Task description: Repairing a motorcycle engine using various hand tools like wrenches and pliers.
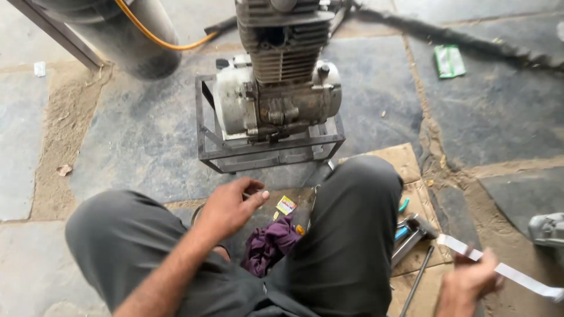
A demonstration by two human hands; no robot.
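The right hand (470,279) pinches one long pale strip (505,271) beside the knee; it would do well to keep the strip taut and off the grit. The left hand (229,205) hovers loosely curled above one purple rag (267,243). Ahead, one engine (279,88) sits in one metal frame (264,154).

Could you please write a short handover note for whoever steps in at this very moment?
Left hand: loosely closed between the knees; anything pinched in it is hidden.
Right hand: grips a flat, pale metal strip at lower right.
Grey finned motorcycle engine: upright in a square steel frame stand on the stone floor, untouched.
Crumpled purple rag and small yellow packet: on the ground between the legs.
Metal hand tools: on cardboard by the right knee.
Progress on the engine cannot be judged.
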